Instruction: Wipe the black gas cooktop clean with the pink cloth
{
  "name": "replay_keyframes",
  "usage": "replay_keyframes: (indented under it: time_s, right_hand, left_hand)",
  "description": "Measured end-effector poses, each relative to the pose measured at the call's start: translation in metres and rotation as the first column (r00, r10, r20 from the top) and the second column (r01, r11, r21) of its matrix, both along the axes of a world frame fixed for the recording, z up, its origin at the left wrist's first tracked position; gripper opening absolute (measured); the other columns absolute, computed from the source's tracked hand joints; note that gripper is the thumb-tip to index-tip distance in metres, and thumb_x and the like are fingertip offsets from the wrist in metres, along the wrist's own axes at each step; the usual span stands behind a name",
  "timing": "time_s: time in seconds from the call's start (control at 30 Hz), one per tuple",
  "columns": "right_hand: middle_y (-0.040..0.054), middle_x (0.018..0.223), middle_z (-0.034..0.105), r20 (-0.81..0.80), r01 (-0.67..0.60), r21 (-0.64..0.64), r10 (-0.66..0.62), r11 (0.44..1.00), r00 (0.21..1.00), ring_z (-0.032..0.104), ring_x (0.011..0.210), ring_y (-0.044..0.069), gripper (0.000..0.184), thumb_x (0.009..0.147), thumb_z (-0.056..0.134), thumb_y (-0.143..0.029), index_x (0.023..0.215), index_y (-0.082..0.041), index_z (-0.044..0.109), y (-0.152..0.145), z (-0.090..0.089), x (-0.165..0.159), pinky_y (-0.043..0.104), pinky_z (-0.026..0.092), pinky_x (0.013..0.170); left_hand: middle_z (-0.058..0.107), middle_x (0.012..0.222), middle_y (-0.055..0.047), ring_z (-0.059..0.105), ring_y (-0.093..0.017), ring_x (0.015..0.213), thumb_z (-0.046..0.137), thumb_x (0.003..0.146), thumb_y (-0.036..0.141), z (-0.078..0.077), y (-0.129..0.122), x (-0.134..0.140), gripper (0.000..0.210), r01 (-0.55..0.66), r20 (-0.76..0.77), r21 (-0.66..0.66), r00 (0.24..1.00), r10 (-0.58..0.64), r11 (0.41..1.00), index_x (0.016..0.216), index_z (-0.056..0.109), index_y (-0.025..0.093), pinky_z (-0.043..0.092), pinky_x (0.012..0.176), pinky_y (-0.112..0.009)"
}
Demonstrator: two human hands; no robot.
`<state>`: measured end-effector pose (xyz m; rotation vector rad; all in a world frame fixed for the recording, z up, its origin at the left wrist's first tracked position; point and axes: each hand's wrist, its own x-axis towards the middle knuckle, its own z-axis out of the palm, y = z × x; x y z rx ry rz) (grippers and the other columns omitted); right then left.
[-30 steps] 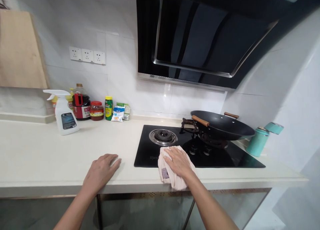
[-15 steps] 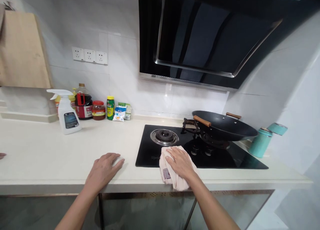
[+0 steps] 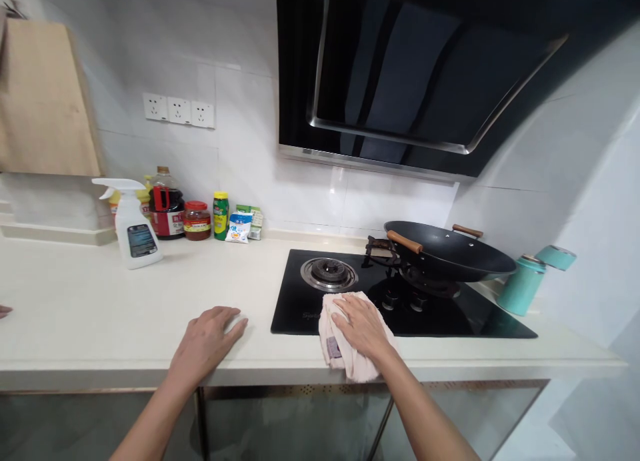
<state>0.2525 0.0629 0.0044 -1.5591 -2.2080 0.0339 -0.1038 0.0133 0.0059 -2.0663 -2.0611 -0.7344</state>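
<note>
My left hand (image 3: 205, 344) rests palm down on the white countertop (image 3: 240, 274), left of the hob, fingers loosely stretched and holding nothing. A pale pink cloth (image 3: 336, 321) lies bunched over the front edge of the black glass hob (image 3: 295, 301), part of it reaching down to the counter's edge. Flat on top of this cloth is my right hand (image 3: 361, 324), its thumb apart from the fingers. Just behind the cloth is the left burner (image 3: 330, 274), with no pan on it. To the right, the control knobs (image 3: 404, 302) show beside the cloth.
A black wok (image 3: 450, 251) with wooden handles sits on the right burner. Beyond it stands a turquoise canister (image 3: 521, 286). The spray bottle (image 3: 137, 231), a sauce jar (image 3: 197, 221) and other seasonings stand at left. Overhead hangs a range hood (image 3: 390, 74). Fingertips (image 3: 4, 310) show at the left edge.
</note>
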Motion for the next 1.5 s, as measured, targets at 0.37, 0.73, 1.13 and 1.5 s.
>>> replay_keyframes:
  time_s: [0.37, 0.73, 1.13, 1.5]
  right_hand:
    - [0.004, 0.154, 0.048, -0.011, -0.004, 0.011, 0.004, 1.0, 1.0, 0.038, 0.144, 0.024, 0.049, 0.1, 0.038, -0.053, 0.141, -0.032, 0.056, 0.001, -0.001, 0.001, 0.045, 0.02, 0.119]
    - [0.0045, 0.153, 0.049, -0.028, -0.007, 0.036, 0.008, 0.999, 1.0, 0.04, 0.143, 0.024, 0.048, 0.1, 0.04, -0.051, 0.14, -0.031, 0.057, -0.001, -0.001, 0.001, 0.047, 0.022, 0.119]
    - [0.0029, 0.156, 0.044, -0.174, -0.051, 0.093, 0.067, 0.994, 0.982, 0.037, 0.145, 0.022, 0.048, 0.1, 0.039, -0.051, 0.139, -0.031, 0.057, -0.007, 0.003, 0.016, 0.045, 0.028, 0.119]
    - [0.0029, 0.158, 0.042, 0.071, 0.042, 0.013, -0.043, 0.999, 0.997, 0.032, 0.148, 0.024, 0.053, 0.103, 0.028, -0.046, 0.146, -0.027, 0.051, -0.025, -0.018, 0.035, 0.045, 0.027, 0.119]
  left_hand:
    - [0.067, 0.129, -0.01, 0.057, -0.032, 0.124, 0.038, 0.093, 0.055, -0.001, 0.002, -0.003, 0.054, 0.004, 0.0, -0.036, 1.0, -0.004, 0.999, 0.12, 0.069, 0.02, 0.041, 0.102, -0.045]
    - [0.069, 0.127, -0.01, 0.058, -0.031, 0.122, 0.038, 0.093, 0.053, 0.0, 0.001, -0.001, 0.052, 0.003, -0.011, -0.018, 1.0, -0.003, 1.0, 0.118, 0.07, 0.02, 0.042, 0.1, -0.044]
    - [0.069, 0.126, -0.01, 0.06, -0.029, 0.12, 0.038, 0.094, 0.05, -0.001, 0.0, -0.001, 0.05, 0.016, -0.011, -0.003, 1.0, -0.017, 1.0, 0.117, 0.07, 0.02, 0.042, 0.101, -0.043]
    - [0.068, 0.126, -0.011, 0.061, -0.032, 0.12, 0.042, 0.092, 0.048, -0.005, 0.003, -0.001, 0.046, 0.009, -0.027, 0.029, 1.0, -0.009, 1.0, 0.114, 0.072, 0.022, 0.047, 0.098, -0.047]
